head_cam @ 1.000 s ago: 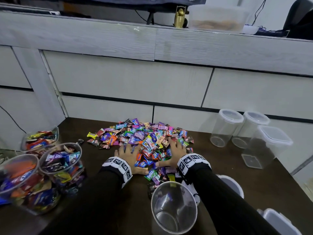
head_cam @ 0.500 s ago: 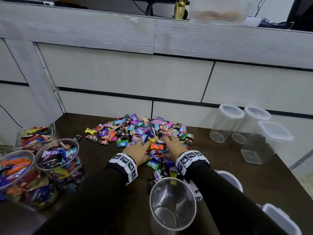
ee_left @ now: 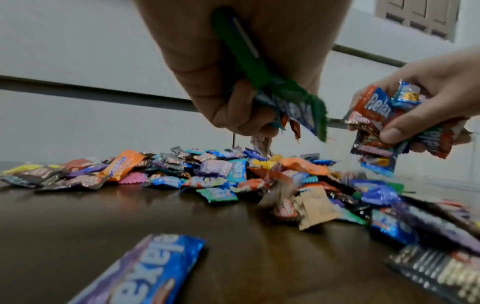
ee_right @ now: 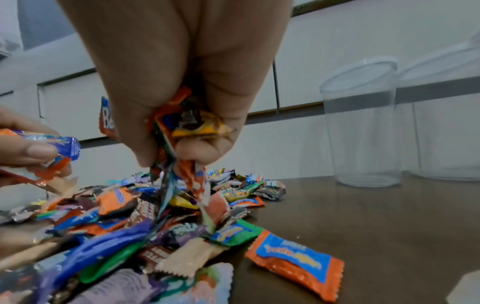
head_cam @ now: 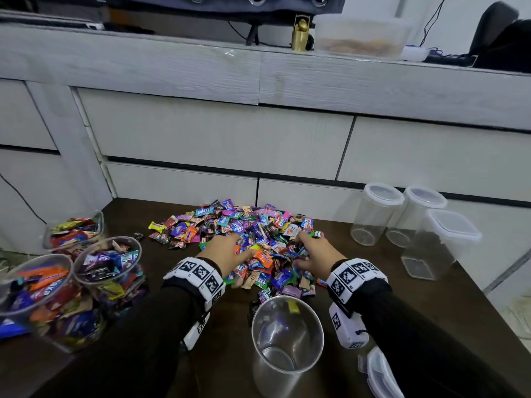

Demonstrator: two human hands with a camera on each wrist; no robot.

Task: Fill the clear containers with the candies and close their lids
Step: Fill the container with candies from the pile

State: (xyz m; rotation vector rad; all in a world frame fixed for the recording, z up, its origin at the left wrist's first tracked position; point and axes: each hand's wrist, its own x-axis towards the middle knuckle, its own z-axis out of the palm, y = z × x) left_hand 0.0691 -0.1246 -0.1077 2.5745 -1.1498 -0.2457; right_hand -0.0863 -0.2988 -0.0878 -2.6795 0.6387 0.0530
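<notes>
A heap of wrapped candies (head_cam: 247, 228) lies mid-table. My left hand (head_cam: 227, 251) grips a bunch of candies (ee_left: 293, 102) just above the heap. My right hand (head_cam: 313, 251) grips another bunch of candies (ee_right: 187, 123), also lifted a little off the heap. An open, empty clear round container (head_cam: 287, 334) stands close in front of me, between my forearms. Three clear containers full of candies (head_cam: 43, 297) stand at the left without lids.
Two round lidded empty containers (head_cam: 376, 214) and a square lidded one (head_cam: 442, 242) stand at the right rear. Loose lids (head_cam: 379, 372) lie at the near right. A white cabinet front (head_cam: 218, 139) rises behind the dark wooden table (head_cam: 431, 305).
Both hands went from lying flat on the heap to curling round handfuls of candies and lifting them slightly. The head view has tilted a little.
</notes>
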